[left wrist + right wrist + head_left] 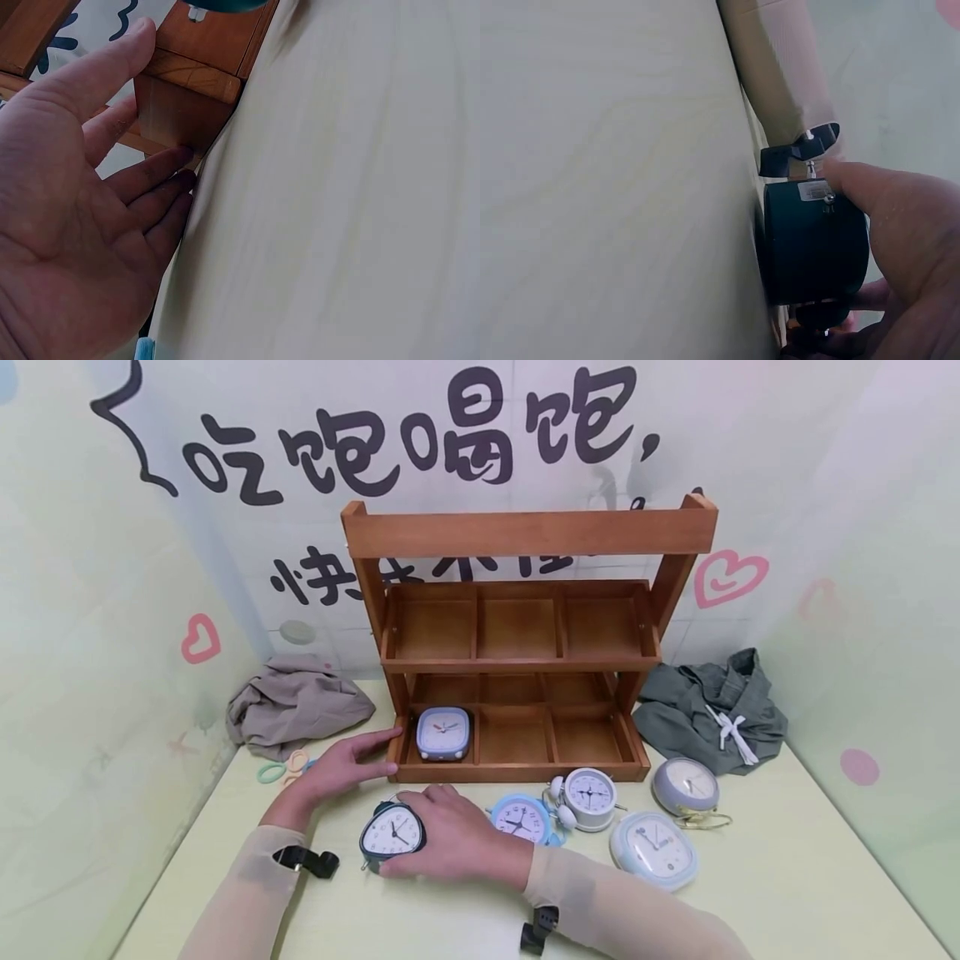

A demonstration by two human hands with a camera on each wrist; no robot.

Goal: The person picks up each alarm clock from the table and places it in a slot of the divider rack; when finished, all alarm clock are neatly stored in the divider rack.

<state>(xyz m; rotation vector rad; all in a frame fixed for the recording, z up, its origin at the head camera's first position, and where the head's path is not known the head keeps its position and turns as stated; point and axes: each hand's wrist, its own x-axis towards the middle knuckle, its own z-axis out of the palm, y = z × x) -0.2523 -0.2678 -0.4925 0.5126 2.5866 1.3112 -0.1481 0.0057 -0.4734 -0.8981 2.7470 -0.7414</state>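
My right hand (461, 837) grips a dark green alarm clock (392, 835) from its right side, in front of the wooden shelf (517, 772). In the right wrist view the clock's dark body (817, 244) shows, thumb on its top edge near small metal feet and a label. My left hand (337, 772) touches the left end of the shelf's lower tier; the left wrist view has its fingers (154, 176) reaching along that wooden end. A lavender-blue square clock (442, 732) stands in the lower tier's left compartment.
Right of my right hand lie a light blue clock (520, 818), a white twin-bell clock (588, 797), a pale blue rounded clock (654, 850) and a grey-purple clock (686, 787). Brownish cloth (296, 706) and grey-green cloth (705, 714) flank the shelf. Colored rings (272, 772) lie left.
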